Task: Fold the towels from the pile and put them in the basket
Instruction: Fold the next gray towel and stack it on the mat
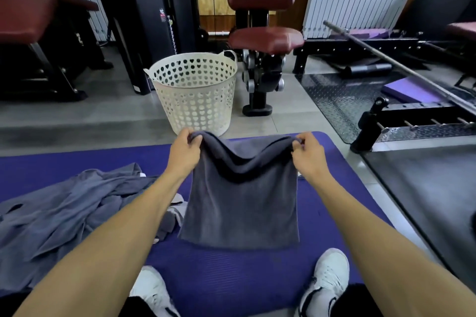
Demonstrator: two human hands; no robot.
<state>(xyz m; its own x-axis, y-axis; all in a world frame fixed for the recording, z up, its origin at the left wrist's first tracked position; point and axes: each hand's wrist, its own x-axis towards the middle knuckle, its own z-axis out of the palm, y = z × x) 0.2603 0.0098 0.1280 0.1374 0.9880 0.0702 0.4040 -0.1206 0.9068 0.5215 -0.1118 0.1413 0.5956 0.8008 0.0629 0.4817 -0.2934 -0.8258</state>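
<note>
A dark grey terry towel [240, 203], soft and nubby, hangs doubled in a near-square panel over the middle of the ribbed purple exercise mat [231, 278]. The left hand [184, 153] and right hand [307, 156] each pinch a top corner, the upper edge sagging between them; its slightly longer axis runs top to bottom. Rumpled grey towels [67, 211] lie heaped at the mat's left edge. A cream plastic basket [195, 95], round with heart-shaped holes, stands on the tiled floor beyond the mat's far edge.

My towel [240, 203] hides mat [231, 278] beneath; pile [64, 208] cut off at left edge; basket [195, 95] inside unseen.
</note>
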